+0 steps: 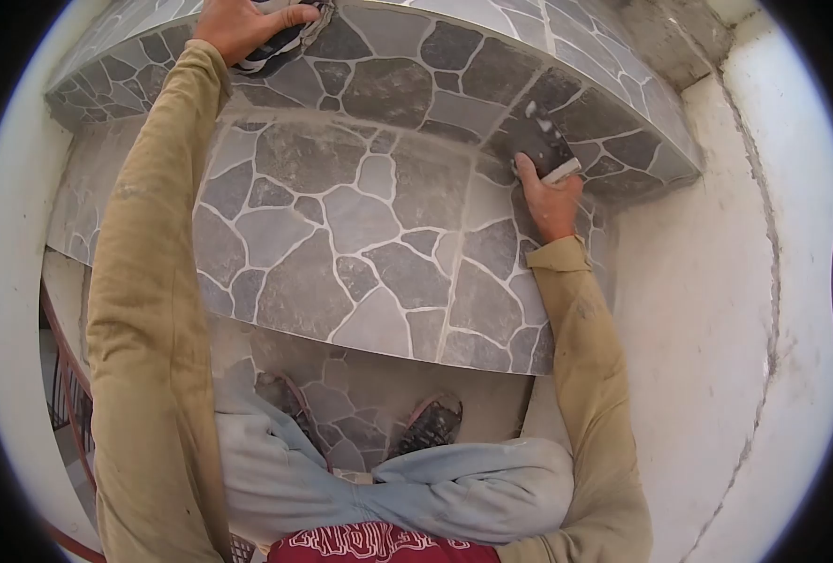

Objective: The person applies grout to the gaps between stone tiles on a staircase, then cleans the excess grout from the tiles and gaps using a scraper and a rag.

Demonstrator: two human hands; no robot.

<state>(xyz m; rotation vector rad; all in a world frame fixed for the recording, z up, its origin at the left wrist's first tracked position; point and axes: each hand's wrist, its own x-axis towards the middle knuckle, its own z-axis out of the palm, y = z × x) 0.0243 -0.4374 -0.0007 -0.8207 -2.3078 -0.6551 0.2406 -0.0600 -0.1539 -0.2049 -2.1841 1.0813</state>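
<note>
My right hand (555, 199) is closed on the pale edge of a flat, dark grout float (550, 141) with white smears on its face. The float lies against the stone-patterned riser (384, 89) near its right end. At the top left, my left hand (248, 28) grips a dark, white-smeared container (285, 45), thumb stretched across its top. It is partly hidden by the hand and sits in front of the upper step. Below both hands, the stone-patterned tread (341, 225) shows grey pieces with pale joints between them.
A whitish wall (698, 357) with a long crack rises on the right. The upper tread (613, 56) juts out over the riser. My shoes (428, 422) rest on a lower patterned step. A reddish railing (65, 352) stands at the left.
</note>
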